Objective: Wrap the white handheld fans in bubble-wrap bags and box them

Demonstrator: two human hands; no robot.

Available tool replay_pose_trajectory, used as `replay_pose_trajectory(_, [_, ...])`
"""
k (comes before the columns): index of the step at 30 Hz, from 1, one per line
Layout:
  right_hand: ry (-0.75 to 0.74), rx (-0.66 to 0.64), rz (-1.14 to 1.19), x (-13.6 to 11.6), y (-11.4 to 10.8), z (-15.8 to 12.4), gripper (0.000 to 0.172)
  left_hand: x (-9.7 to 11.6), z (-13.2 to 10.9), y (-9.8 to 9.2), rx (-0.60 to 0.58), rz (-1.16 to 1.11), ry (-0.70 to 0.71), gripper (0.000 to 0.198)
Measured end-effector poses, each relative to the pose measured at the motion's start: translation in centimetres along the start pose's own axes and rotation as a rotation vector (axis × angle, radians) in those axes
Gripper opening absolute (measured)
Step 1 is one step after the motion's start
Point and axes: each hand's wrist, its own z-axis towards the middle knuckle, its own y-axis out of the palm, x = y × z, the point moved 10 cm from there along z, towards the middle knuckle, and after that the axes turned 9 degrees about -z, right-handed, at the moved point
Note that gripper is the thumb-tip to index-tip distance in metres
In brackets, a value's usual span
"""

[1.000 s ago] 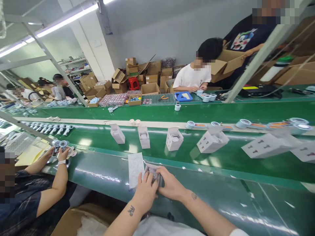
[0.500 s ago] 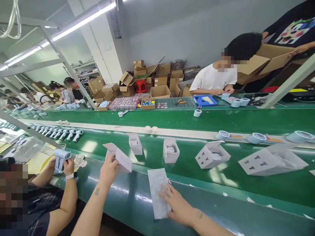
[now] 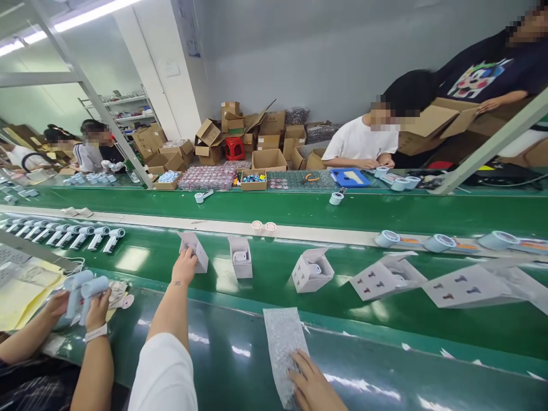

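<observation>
My left hand (image 3: 185,267) reaches out over the green conveyor belt, its fingers closed on a small white carton (image 3: 200,255) with a raised flap. My right hand (image 3: 314,381) lies with fingers apart on a flat bubble-wrap bag (image 3: 285,342), on the dark green bench surface near me. Right of the held carton stands another open white carton (image 3: 242,267) with a white item inside. Further right are a printed carton (image 3: 305,278) and several more like it, flaps up.
At left, a co-worker's hands (image 3: 97,308) hold two light-blue hair-dryer-shaped devices (image 3: 81,291). Similar devices (image 3: 113,240) lie in a row on the belt. Light-blue round parts (image 3: 440,242) sit along the pale divider (image 3: 317,230). Across the line, a person (image 3: 357,140) works at a bench.
My left hand has carried its carton farther out onto the belt, level with the other cartons. My right hand stays on the bubble-wrap bag, both now lower in view.
</observation>
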Motion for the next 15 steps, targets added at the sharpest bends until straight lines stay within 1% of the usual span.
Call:
replay_pose_trajectory(3, [0.023, 0.039, -0.039, 0.4, 0.5, 0.4, 0.044, -0.2, -0.1, 0.6, 0.003, -0.008, 0.024, 0.024])
replay_pose_trajectory(5, [0.029, 0.05, -0.047, 0.5, 0.8, 0.5, 0.047, -0.1, 0.2, 0.5, -0.002, -0.012, 0.037, 0.024])
replay_pose_trajectory(8, [0.054, 0.061, -0.032, 0.5, 1.0, 0.6, 0.049, 0.0, 0.8, -0.6, 0.009, -0.022, 0.028, 0.031])
replay_pose_trajectory(10, [0.086, 0.086, 0.001, 0.5, 0.8, 0.5, 0.048, 0.5, 0.4, -1.9, 0.056, -0.061, 0.014, 0.035])
replay_pose_trajectory(11, [0.104, 0.107, 0.028, 0.4, 0.5, 0.4, 0.047, 1.1, -0.4, -2.7, 0.106, -0.103, 0.005, 0.035])
replay_pose_trajectory(12, [0.127, 0.136, 0.061, 0.4, 0.2, 0.3, 0.045, 1.9, -1.7, -3.4, 0.168, -0.164, -0.003, 0.033])
replay_pose_trajectory(13, [0.156, 0.17, 0.099, 0.4, -0.2, 0.3, 0.042, 3.1, -3.5, -3.9, 0.233, -0.244, -0.015, 0.03])
replay_pose_trajectory(14, [0.19, 0.208, 0.14, 0.6, -0.5, 0.2, 0.039, 4.6, -5.7, -3.9, 0.285, -0.338, -0.026, 0.028])
replay_pose_trajectory(15, [0.222, 0.242, 0.178, 0.8, -0.9, 0.1, 0.037, 6.7, -8.2, -3.3, 0.306, -0.44, -0.03, 0.027])
